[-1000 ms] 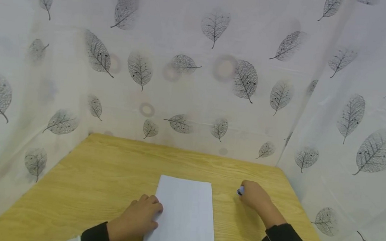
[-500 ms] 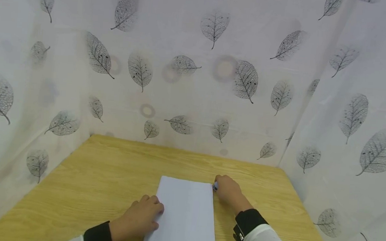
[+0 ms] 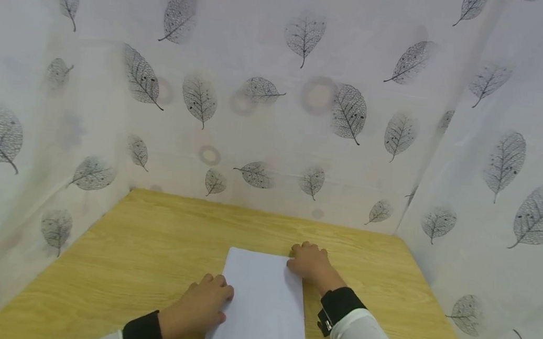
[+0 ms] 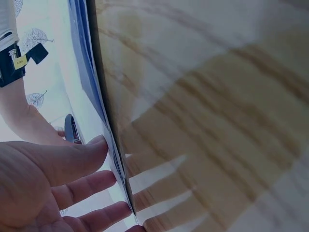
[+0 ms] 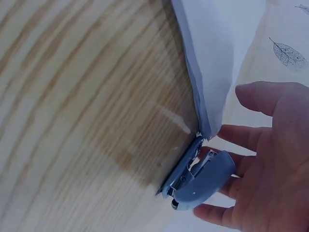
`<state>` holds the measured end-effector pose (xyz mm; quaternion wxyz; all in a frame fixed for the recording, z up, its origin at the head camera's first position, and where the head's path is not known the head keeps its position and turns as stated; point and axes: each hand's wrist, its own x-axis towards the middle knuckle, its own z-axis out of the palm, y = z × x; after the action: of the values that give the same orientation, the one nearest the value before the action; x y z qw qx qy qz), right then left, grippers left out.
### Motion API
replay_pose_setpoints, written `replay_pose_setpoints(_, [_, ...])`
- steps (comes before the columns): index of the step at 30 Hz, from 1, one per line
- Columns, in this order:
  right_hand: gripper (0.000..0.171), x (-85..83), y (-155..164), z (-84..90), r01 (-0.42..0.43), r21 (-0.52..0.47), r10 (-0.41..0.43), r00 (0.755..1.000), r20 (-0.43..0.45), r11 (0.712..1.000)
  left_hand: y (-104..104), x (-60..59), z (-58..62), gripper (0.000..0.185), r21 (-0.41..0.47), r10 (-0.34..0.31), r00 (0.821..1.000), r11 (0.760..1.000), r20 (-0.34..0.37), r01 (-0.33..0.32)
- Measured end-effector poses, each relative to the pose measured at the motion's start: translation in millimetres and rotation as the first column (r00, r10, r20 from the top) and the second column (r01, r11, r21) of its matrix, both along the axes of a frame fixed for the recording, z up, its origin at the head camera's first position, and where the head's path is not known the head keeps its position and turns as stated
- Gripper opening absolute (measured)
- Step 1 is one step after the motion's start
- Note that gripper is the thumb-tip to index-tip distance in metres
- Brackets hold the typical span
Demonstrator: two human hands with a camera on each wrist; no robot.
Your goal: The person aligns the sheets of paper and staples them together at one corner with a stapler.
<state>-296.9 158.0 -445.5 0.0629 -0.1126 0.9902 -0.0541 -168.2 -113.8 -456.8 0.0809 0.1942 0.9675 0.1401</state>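
A stack of white paper (image 3: 259,305) lies on the wooden table, long side pointing away from me. My left hand (image 3: 200,304) rests at its left edge; in the left wrist view, thumb and fingertips touch the sheets' edge. At the far right corner is my right hand (image 3: 311,261). Beneath that hand, in the right wrist view, a small blue-grey stapler (image 5: 205,181) stands at the paper's corner, its two arms apart. The right fingers lie behind the stapler and the thumb is held away from it. In the head view the stapler is hidden by the hand.
The wood-grain table (image 3: 167,236) reaches back to a pale curtain (image 3: 264,132) printed with grey leaves, which also hangs along both sides. Black bands with small buckles wrap both wrists.
My right hand has carried the stapler leftward from the right of the table to the paper's far right corner, and its fingers have loosened. The left hand has stayed on the paper.
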Motion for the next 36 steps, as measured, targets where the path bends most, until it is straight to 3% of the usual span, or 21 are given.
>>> replay_pose_setpoints(5, [0.045,-7.1,-2.4,-1.7,-0.065,0.034,0.066,0.997,-0.047,0.997,3.3,-0.9,0.2,0.037,-0.003,-0.003,1.0,1.0,0.004,0.003])
replay_pose_setpoints(13, [0.032,-11.1,-4.6,-1.0,-0.125,0.101,0.129,0.991,-0.032,0.987,4.0,-2.2,2.5,0.034,0.005,-0.004,1.0,1.0,-0.003,0.004])
replay_pose_setpoints(25, [0.022,-5.0,-0.6,15.0,-0.154,0.025,0.156,0.98,-0.126,0.988,5.8,-3.8,1.6,0.038,0.002,0.006,1.0,1.0,0.004,-0.006])
replay_pose_setpoints(32, [0.017,-3.5,2.2,2.8,-0.18,0.013,0.179,0.963,-0.202,0.984,6.2,-12.9,5.6,0.036,-0.04,-0.007,1.0,0.999,0.028,0.008])
replay_pose_setpoints(36, [0.015,-2.3,1.1,-2.9,-0.195,0.027,0.195,0.952,-0.235,0.981,11.6,-22.1,16.6,0.031,-0.083,0.017,0.997,0.996,0.076,-0.011])
